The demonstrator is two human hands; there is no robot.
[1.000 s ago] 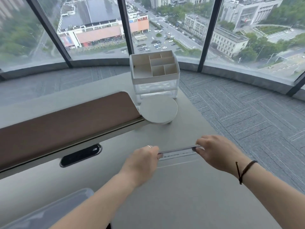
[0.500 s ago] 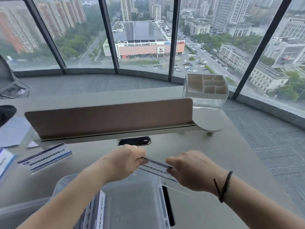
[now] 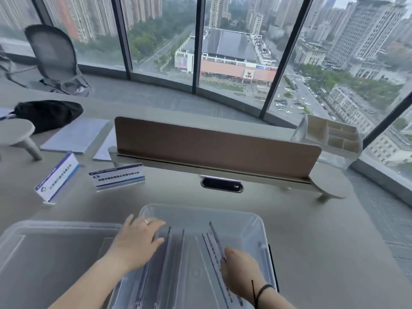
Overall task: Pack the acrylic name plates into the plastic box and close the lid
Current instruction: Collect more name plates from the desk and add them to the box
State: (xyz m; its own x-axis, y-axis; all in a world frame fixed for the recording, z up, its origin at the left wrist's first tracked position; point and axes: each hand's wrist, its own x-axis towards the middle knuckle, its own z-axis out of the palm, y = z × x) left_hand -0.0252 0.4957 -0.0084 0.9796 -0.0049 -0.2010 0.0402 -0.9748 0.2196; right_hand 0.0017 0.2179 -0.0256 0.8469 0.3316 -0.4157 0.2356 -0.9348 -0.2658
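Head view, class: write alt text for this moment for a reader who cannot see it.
Two bare hands reach into a clear plastic box on a grey desk: the left hand rests flat on upright name plates, and the right hand holds another plate. The box lid lies left, two name plates stand behind.
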